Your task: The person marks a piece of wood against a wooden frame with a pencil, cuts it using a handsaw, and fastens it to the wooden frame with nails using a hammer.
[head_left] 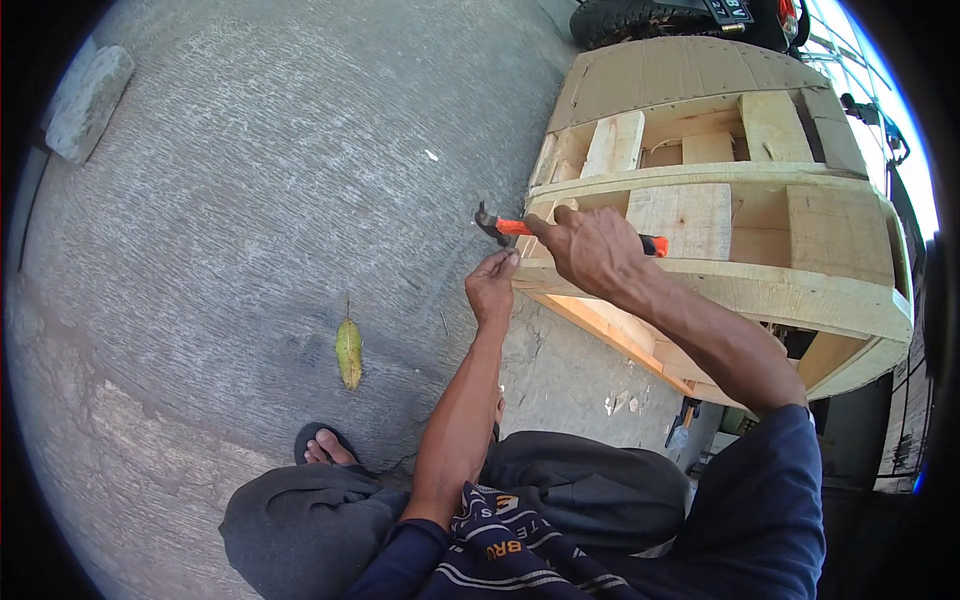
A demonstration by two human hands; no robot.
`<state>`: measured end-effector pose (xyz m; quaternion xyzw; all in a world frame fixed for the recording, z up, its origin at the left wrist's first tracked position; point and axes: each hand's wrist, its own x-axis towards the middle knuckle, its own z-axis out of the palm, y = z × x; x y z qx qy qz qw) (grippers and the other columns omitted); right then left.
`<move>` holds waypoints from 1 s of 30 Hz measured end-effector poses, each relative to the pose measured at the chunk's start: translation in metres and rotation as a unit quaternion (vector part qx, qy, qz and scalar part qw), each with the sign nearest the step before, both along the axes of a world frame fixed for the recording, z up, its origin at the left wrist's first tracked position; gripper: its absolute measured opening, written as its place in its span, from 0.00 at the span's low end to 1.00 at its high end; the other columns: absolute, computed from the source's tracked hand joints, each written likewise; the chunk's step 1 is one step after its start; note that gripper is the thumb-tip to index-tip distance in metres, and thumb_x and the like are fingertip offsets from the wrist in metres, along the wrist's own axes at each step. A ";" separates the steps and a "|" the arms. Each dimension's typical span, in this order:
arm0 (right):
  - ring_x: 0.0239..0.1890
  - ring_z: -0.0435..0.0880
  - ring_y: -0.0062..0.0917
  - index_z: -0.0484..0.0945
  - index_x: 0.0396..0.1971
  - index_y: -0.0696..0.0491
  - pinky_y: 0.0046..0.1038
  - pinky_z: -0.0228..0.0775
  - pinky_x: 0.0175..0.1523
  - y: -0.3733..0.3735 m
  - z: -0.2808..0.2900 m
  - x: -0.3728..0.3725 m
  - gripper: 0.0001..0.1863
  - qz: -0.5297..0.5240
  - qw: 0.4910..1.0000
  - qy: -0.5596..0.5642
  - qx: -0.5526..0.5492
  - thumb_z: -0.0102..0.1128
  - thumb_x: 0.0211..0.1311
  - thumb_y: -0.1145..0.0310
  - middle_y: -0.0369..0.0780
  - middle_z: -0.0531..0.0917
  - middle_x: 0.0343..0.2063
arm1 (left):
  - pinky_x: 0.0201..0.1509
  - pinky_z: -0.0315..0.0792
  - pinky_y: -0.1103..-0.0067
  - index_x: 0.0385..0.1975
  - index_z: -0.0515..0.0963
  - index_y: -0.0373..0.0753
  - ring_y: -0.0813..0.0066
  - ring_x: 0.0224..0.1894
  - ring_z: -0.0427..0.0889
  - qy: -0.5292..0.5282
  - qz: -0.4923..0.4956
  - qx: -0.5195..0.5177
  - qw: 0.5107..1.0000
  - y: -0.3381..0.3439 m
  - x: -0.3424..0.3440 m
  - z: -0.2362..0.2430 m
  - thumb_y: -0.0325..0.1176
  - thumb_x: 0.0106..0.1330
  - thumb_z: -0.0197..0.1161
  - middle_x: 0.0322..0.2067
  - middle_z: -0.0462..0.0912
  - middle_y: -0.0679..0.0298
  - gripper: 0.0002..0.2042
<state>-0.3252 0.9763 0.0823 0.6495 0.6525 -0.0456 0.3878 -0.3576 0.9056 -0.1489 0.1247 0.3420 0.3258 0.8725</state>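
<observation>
My right hand [595,250] grips a claw hammer [513,227] around its orange and black handle. The dark metal head points left, just past the near left corner of a wooden pallet [720,275]. Below the hammer head, my left hand [492,285] is pinched at that corner, fingertips against the pallet's edge. Whatever sits between those fingers is too small to make out. Pale planks and crosspieces make up the pallet, with open gaps between them.
Brown cardboard [690,68] covers the pallet's far end, and a motorcycle tyre [625,20] stands behind it. A yellow-green leaf [349,352] lies on the concrete floor [250,220]. At the far left rests a stone block [92,105]. Small pale scraps [622,402] lie near the pallet.
</observation>
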 end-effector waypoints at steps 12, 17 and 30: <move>0.27 0.87 0.40 0.76 0.56 0.52 0.40 0.79 0.30 0.012 0.009 -0.016 0.19 -0.052 0.996 0.036 0.057 0.56 0.65 0.70 0.46 0.83 0.30 | 0.45 0.75 0.83 0.42 0.86 0.29 0.81 0.37 0.83 0.051 0.002 0.037 0.998 0.003 0.003 0.001 0.29 0.65 0.71 0.36 0.89 0.64 0.11; 0.28 0.87 0.41 0.72 0.61 0.51 0.40 0.79 0.28 0.013 0.008 -0.015 0.23 -0.034 0.992 0.062 0.104 0.55 0.66 0.70 0.45 0.83 0.30 | 0.44 0.75 0.82 0.43 0.86 0.29 0.80 0.37 0.83 0.077 -0.009 0.038 0.996 0.002 0.004 -0.001 0.29 0.63 0.73 0.36 0.89 0.62 0.12; 0.21 0.84 0.35 0.69 0.67 0.43 0.37 0.76 0.23 0.022 0.004 -0.020 0.28 -0.013 0.999 -0.007 0.028 0.55 0.67 0.72 0.42 0.82 0.30 | 0.57 0.72 0.80 0.55 0.78 0.27 0.76 0.50 0.82 -0.133 -0.032 -0.046 0.990 0.010 0.000 -0.045 0.28 0.70 0.62 0.50 0.85 0.59 0.16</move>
